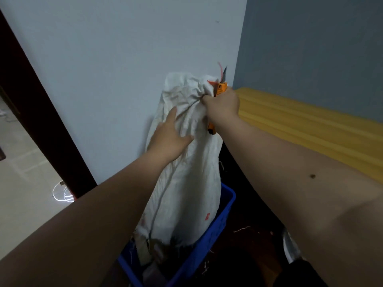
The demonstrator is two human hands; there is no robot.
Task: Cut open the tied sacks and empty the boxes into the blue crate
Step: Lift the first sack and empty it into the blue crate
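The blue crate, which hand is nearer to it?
Left. The left hand presses the white sack's side above the blue crate; the right hand grips the sack's top, higher up.

Both hands (222,104) on upended white sack (186,172)

Left hand (170,139) spread, right hand (222,104) clenched

Background: pale blue-white wall (116,59) straight ahead, meeting a darker grey-blue wall (310,48) at right. Yellow ribbed mattress (300,121) lies along the grey-blue wall. Dark brown door frame (41,121) runs diagonally at left; beyond it, pale tiled floor (20,162). White coiled cable (64,192) on the tiles at the frame's foot (ends not traceable). Dark floor (248,255) at lower right, strewn with pale fibre scraps (241,229).
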